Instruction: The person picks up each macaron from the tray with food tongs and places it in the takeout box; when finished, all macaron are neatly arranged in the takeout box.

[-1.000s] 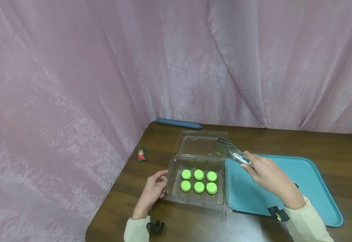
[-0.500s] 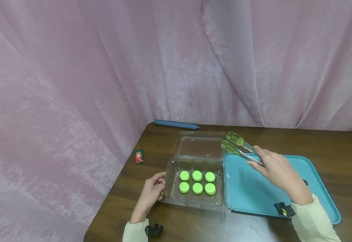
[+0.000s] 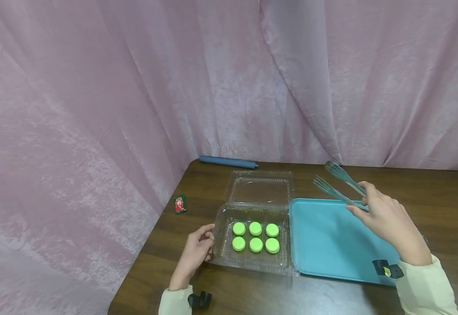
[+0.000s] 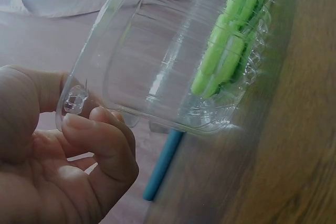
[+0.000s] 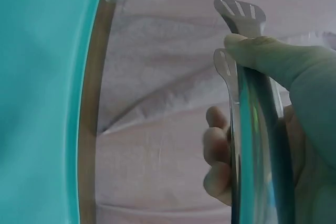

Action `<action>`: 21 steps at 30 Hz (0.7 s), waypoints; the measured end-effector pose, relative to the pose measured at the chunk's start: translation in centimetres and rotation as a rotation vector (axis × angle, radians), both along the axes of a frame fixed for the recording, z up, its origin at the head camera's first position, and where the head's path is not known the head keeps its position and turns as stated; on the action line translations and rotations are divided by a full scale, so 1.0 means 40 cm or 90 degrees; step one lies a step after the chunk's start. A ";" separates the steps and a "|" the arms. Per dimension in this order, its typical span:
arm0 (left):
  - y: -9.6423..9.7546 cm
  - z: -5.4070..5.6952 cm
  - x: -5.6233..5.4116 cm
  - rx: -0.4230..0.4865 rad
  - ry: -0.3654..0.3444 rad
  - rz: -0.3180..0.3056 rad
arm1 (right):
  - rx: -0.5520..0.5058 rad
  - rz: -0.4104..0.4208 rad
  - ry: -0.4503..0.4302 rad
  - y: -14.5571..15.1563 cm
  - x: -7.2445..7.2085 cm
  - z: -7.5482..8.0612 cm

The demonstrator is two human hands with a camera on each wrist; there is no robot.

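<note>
Metal tongs point(image 3: 341, 188) with slotted ends are gripped in my right hand point(image 3: 390, 221), raised over the far edge of the turquoise tray point(image 3: 323, 249). Their arms stand apart with nothing between the tips; the right wrist view shows thumb and fingers around the tongs point(image 5: 244, 114). My left hand point(image 3: 195, 249) pinches the left rim of the clear plastic box point(image 3: 223, 238) between thumb and finger, as the left wrist view shows of that hand point(image 4: 79, 145). Inside the box, several bright green macarons point(image 3: 255, 245) sit in two rows. Its lid point(image 3: 258, 188) lies folded back behind it.
At the table's back left edge lies a blue rod-like roll point(image 3: 229, 162). A small red and green packet point(image 3: 180, 204) is left of the box. The box's right side adjoins the tray. A pink curtain point(image 3: 229, 87) hangs behind the table point(image 3: 154, 262).
My right hand has carried the tongs to the right, away from the box lid, and their arms have spread apart. My left hand has kept its hold on the box rim.
</note>
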State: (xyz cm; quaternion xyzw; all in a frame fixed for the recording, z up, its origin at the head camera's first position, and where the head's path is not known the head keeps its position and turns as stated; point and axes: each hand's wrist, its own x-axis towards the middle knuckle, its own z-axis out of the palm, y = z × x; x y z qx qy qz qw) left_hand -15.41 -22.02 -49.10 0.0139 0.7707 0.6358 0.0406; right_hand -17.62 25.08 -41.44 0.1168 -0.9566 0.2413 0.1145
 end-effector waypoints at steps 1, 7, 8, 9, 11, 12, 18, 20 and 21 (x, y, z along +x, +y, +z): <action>0.000 0.001 0.000 0.000 -0.001 -0.001 | -0.001 -0.001 0.005 0.006 0.000 0.000; 0.000 0.006 0.002 -0.006 -0.004 -0.002 | -0.016 -0.019 0.033 0.040 0.005 -0.002; 0.001 0.007 0.002 -0.007 -0.005 -0.001 | -0.021 -0.025 0.027 0.047 0.006 -0.001; 0.001 0.007 0.001 -0.008 -0.006 -0.001 | -0.026 -0.031 0.020 0.053 0.007 0.000; 0.002 0.007 0.001 -0.007 -0.006 -0.001 | -0.030 -0.046 0.001 0.069 0.011 0.001; 0.002 0.007 0.001 -0.007 -0.007 0.000 | -0.030 -0.056 -0.007 0.076 0.013 0.002; 0.003 0.004 0.000 -0.002 -0.010 0.007 | -0.027 -0.123 -0.042 0.111 0.023 0.009; 0.002 0.003 0.000 -0.001 -0.009 0.007 | -0.026 -0.145 -0.057 0.121 0.026 0.011; 0.002 0.004 0.001 -0.002 -0.010 0.008 | -0.025 -0.154 -0.063 0.126 0.028 0.012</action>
